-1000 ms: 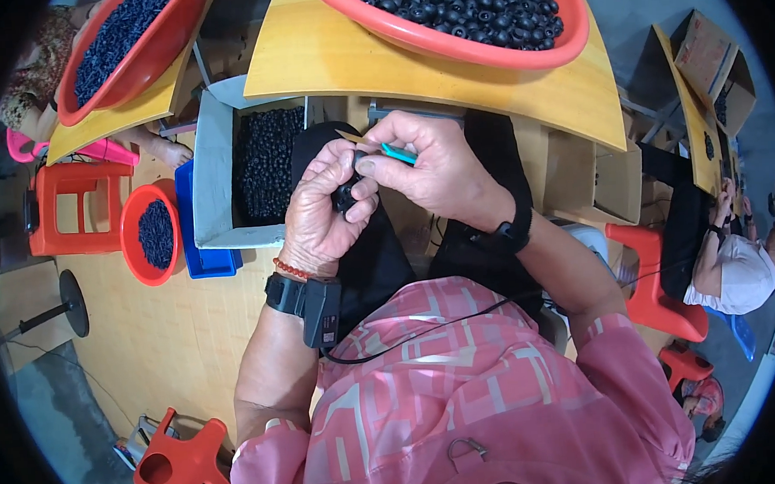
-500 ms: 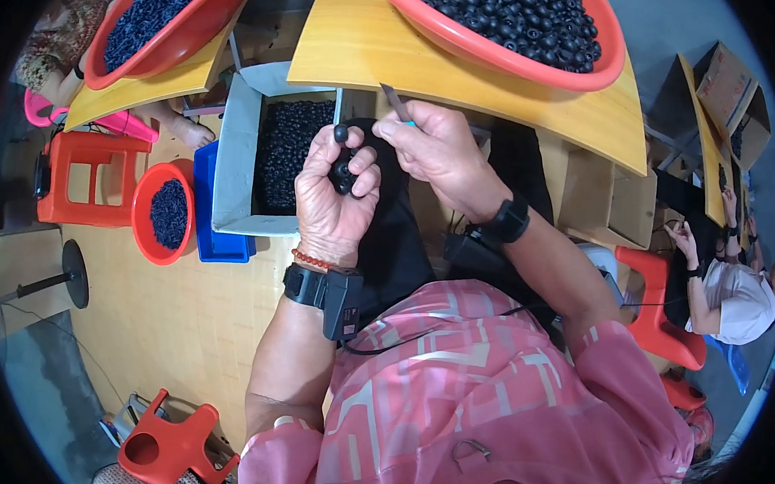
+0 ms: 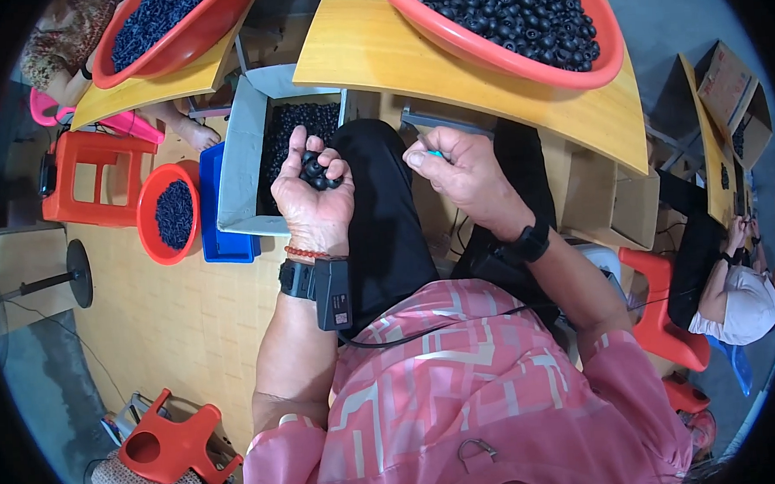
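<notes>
Left hand cupping black rings over grey box edge (right hand pinching teal tool).

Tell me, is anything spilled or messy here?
Nothing stands out. The black rings sit inside the red basin, the grey box and the small red bowl. The left hand holds a few rings; none show on the floor.
</notes>
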### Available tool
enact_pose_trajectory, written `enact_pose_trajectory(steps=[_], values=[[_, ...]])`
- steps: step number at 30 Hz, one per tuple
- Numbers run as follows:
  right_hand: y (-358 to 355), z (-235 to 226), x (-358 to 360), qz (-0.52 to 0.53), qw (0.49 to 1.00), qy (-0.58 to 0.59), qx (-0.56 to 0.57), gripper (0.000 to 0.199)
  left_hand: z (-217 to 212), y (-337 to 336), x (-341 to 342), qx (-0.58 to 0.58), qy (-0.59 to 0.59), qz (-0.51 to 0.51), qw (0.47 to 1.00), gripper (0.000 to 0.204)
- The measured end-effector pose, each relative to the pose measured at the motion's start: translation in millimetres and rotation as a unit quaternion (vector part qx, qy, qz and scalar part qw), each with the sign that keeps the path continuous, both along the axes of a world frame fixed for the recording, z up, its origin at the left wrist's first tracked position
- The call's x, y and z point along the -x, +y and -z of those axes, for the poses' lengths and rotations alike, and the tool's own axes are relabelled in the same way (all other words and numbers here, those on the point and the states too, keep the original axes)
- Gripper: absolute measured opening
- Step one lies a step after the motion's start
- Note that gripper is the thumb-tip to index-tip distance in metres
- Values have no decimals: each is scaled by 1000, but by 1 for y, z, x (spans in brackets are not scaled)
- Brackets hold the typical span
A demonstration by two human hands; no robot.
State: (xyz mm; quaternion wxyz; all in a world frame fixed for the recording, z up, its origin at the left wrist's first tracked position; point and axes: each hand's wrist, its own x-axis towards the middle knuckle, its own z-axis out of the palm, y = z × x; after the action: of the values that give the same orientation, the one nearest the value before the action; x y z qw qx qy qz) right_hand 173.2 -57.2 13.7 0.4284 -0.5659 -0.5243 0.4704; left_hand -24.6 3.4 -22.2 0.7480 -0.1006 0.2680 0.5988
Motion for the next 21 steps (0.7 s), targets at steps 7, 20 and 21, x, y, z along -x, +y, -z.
enact_pose_trajectory(steps=[7, 20, 21], values=[[6, -7, 18, -24, 996, 66, -59, 13, -3, -4, -11, -77, 34, 239, 967, 29], [18, 18, -6, -150, 981, 124, -3, 9, -8, -22, -35, -61, 208, 347, 913, 22], [18, 17, -8, -155, 973, 161, 55, 7, -9, -22, -36, -61, 208, 346, 913, 22]])
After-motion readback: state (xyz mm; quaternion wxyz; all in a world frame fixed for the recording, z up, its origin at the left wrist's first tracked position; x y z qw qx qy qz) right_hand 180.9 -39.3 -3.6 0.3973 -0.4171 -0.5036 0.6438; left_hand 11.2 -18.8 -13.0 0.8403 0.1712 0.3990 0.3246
